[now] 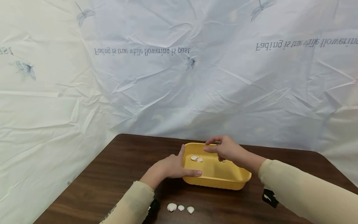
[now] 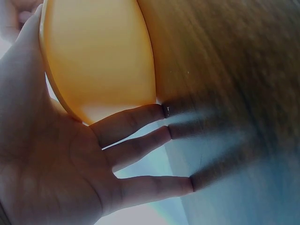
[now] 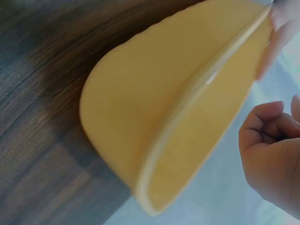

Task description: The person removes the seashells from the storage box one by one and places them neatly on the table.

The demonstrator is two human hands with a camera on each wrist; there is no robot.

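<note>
A yellow plastic basin (image 1: 215, 184) sits on the table, with a few pale seashells (image 1: 194, 158) on its floor near the left end. My left hand (image 1: 174, 166) spreads against that end, thumb along the near rim. In the left wrist view, the other fingers (image 2: 136, 149) stretch out straight below the basin wall. Over the basin's far side hovers my right hand (image 1: 227, 149), thumb and index finger apart. Its fingers (image 3: 272, 119) look loosely bent in the right wrist view, and no thing shows between them.
Three white seashells (image 1: 181, 207) lie in a row on the dark wooden table (image 1: 112, 183), in front of the basin. Behind the table hangs a wrinkled white printed sheet (image 1: 179, 87). A black wrist strap (image 1: 269, 198) shows under the right sleeve.
</note>
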